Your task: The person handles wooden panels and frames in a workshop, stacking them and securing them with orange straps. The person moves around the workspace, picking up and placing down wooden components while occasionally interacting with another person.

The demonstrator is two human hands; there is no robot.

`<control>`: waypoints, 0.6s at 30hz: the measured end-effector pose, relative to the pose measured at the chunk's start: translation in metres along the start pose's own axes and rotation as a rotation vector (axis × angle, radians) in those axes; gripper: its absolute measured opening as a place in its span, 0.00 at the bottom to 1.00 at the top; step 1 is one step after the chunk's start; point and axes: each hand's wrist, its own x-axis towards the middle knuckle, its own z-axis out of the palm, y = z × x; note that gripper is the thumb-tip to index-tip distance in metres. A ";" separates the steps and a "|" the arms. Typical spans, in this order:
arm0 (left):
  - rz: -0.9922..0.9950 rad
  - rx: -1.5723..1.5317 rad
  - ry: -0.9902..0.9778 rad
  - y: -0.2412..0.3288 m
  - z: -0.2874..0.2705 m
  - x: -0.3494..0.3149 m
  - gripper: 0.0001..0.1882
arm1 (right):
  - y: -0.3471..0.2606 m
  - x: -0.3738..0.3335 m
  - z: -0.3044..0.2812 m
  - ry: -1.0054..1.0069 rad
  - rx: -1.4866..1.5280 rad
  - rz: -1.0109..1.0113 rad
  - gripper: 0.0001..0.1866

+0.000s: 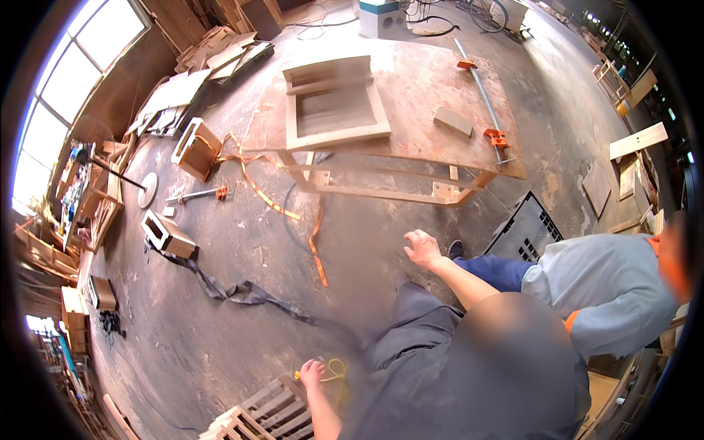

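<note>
My left hand (pixel 312 371) is low in the view with its fingers curled. Yellow shows on both sides of it, and a thin yellow cord (pixel 336 369) loops close beside it; whether the cord runs through the fingers is hidden. My right hand (pixel 423 249) reaches forward with bent fingers apart, empty, short of the worktable (pixel 422 84). A wooden frame (pixel 383 117) rests on the tabletop's left half. To its right are a small wooden block (pixel 453 121) and a long bar clamp (pixel 484 92) with orange jaws.
A co-worker (pixel 609 286) in a grey-blue shirt stands close at my right, by a black plastic crate (pixel 522 227). Wooden boxes (pixel 170 236), a dark strap (pixel 249 293), orange straps (pixel 317 249) and another clamp (pixel 198 195) lie on the floor. A slatted pallet (pixel 275 411) is at lower left.
</note>
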 end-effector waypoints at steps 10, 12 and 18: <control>0.100 0.333 0.134 0.002 0.015 0.020 0.04 | -0.080 0.269 -0.017 0.494 -0.221 -0.401 0.18; 0.086 0.598 0.130 0.004 0.034 0.014 0.03 | -0.081 0.302 -0.011 0.470 -0.305 -0.381 0.18; 0.088 0.660 0.128 0.064 0.090 0.008 0.02 | -0.087 0.333 0.003 0.343 -0.162 -0.446 0.17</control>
